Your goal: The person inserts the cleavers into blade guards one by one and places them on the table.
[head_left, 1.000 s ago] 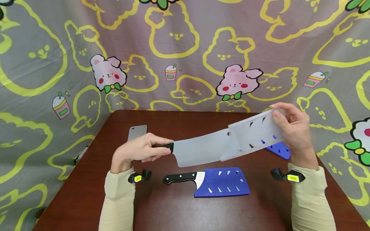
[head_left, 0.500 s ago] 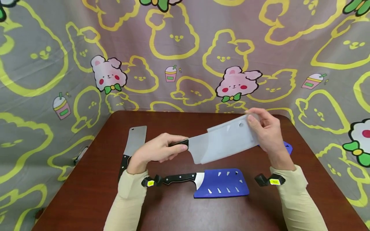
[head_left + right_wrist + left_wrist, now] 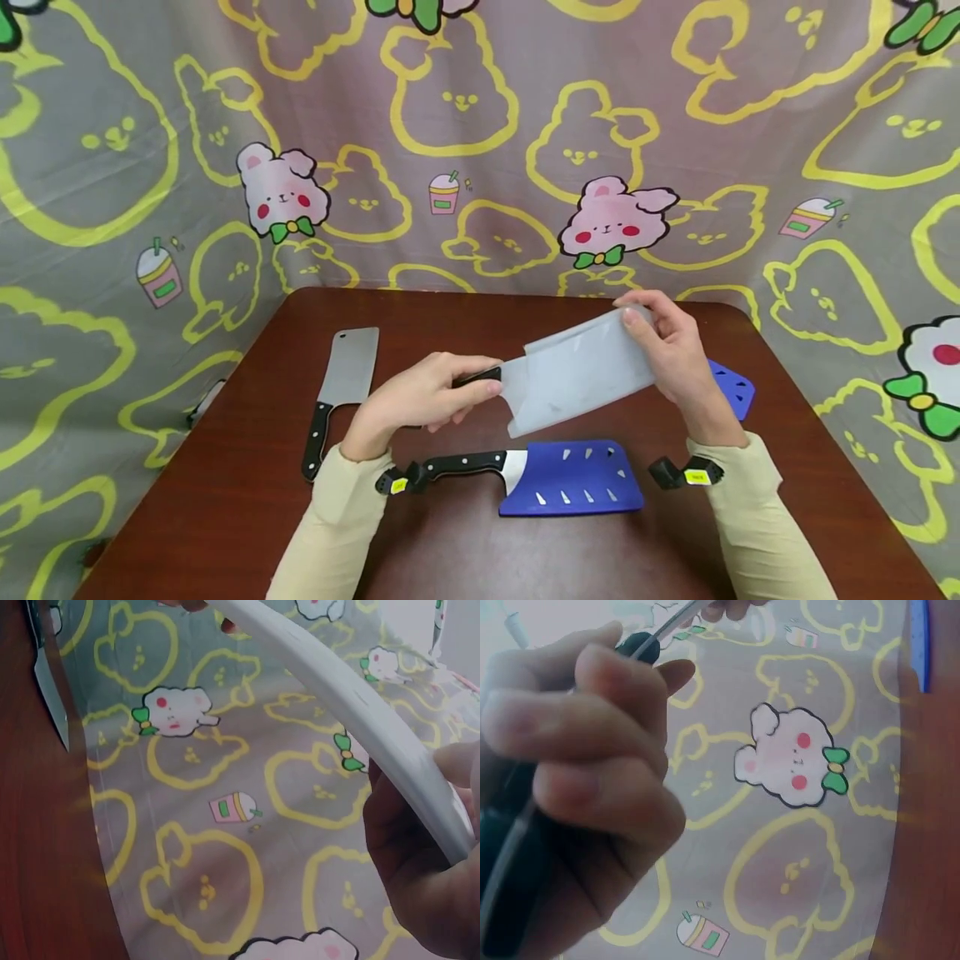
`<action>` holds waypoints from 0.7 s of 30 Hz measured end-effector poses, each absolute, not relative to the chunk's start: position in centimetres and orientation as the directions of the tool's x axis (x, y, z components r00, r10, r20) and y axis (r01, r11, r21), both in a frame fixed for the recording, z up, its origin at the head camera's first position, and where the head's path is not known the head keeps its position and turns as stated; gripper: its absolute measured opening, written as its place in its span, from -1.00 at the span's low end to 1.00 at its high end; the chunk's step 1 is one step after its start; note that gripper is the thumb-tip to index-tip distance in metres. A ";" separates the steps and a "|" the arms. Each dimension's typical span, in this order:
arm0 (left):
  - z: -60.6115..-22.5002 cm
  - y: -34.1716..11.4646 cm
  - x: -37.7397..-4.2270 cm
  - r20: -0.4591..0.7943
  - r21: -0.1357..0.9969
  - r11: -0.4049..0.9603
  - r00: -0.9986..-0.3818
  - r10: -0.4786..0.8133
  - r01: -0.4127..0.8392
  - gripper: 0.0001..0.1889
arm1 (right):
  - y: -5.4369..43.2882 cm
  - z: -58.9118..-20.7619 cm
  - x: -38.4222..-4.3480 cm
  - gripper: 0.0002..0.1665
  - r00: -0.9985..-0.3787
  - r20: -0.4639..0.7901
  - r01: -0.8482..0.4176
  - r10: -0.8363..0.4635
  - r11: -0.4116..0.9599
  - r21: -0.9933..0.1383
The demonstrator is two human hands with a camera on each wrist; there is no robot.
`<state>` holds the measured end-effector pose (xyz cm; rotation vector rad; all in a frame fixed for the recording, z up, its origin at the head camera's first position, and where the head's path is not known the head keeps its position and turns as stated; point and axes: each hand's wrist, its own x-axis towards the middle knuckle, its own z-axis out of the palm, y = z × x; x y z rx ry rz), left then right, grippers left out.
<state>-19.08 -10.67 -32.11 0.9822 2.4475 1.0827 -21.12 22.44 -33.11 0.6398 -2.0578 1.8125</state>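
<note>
A cleaver [image 3: 513,379] is held by its black handle [image 3: 480,377] in the left hand [image 3: 431,390], the fingers curled round it and the thumb laid along the near side. The far end of a white sheath [image 3: 585,371] is pinched between the thumb and fingers of the right hand [image 3: 671,350]. Between the 2 hands, most of the blade is covered by the white sheath, and only a short strip is left bare beside the handle. The held cleaver is raised above the table [image 3: 495,562] and tilted, its sheathed end lifted higher than its handle.

Nearer to the person, a 2nd cleaver [image 3: 465,463] is laid flat, its handle pointed left and its blade mostly covered by a slotted blue cover [image 3: 573,479]. Farther out at the left, a 3rd cleaver [image 3: 351,364] is laid with its blade bare and its black handle directed toward the person. At the right, a slotted blue sheath [image 3: 731,392] is partly hidden by the right hand; whether a blade is contained in it cannot be told. The table is backed by a patterned curtain [image 3: 480,75].
</note>
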 end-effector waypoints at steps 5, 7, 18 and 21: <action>-32.5 -11.5 -19.4 -0.009 0.716 0.502 -0.713 0.701 0.485 -0.53 | 23.1 -33.0 -21.6 -0.73 -0.867 0.452 -0.496 -0.210 0.278 -0.822; -32.6 -12.1 -19.7 0.007 0.718 0.492 -0.712 0.702 0.493 -0.59 | 23.4 -32.9 -21.8 -0.73 -0.866 0.435 -0.497 -0.247 0.330 -0.803; -32.7 -15.0 -21.5 0.041 0.753 0.473 -0.750 0.660 0.457 -0.74 | 25.3 -33.5 -22.9 -0.81 -0.875 0.353 -0.481 -0.331 0.512 -0.712; -33.2 -15.2 -22.1 0.030 0.757 0.487 -0.767 0.641 0.436 -0.75 | 25.4 -34.1 -23.5 -0.81 -0.872 0.329 -0.485 -0.362 0.545 -0.684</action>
